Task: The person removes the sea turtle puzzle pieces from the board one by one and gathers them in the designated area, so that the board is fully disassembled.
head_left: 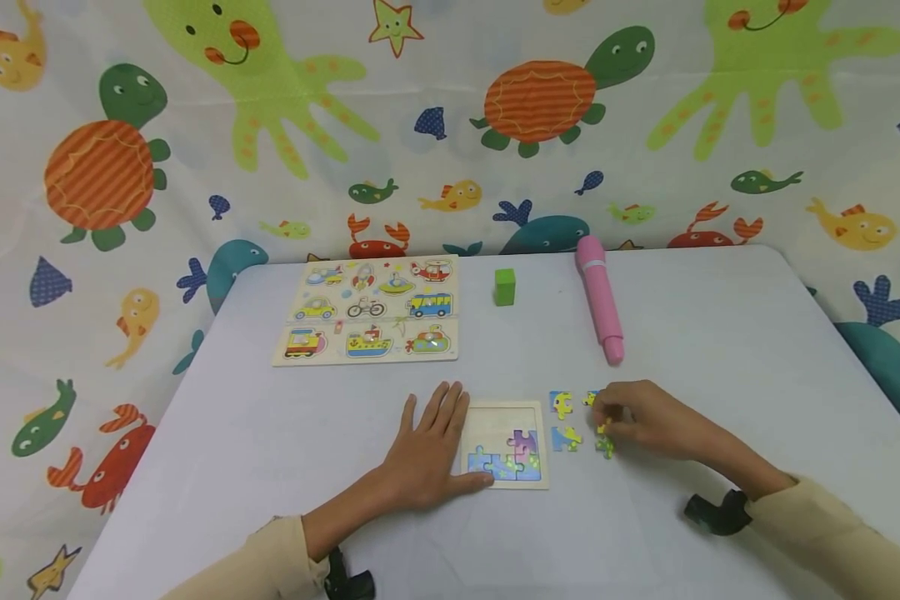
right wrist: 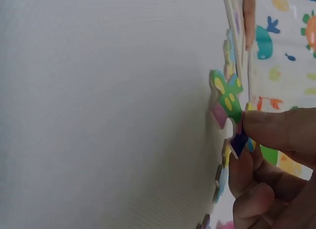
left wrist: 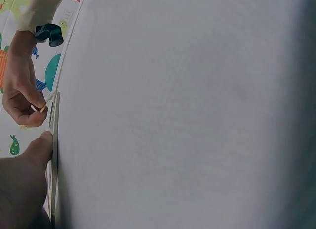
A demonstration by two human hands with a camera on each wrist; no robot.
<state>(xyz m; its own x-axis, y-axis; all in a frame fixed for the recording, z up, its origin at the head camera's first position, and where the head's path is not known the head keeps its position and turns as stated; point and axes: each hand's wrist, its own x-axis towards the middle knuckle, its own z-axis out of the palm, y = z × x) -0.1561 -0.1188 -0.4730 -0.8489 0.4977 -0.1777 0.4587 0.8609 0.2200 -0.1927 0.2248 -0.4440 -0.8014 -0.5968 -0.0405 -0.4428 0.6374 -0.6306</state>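
My left hand lies with straight fingers along the left side of a small wooden puzzle tray, its thumb across the lower left corner. Blue and purple joined puzzle pieces fill the tray's bottom row and part of its right side. To the right of the tray, my right hand pinches a puzzle piece between thumb and fingers, mostly hidden by them. A green puzzle piece with yellow spots overlaps the fingertips in the right wrist view. Loose yellow-and-blue pieces lie between tray and right hand.
A wooden vehicle peg board lies behind and left of the tray. Further back stand a green block and a pink pen-shaped cylinder. A sea-animal cloth hangs along the white table's far edge.
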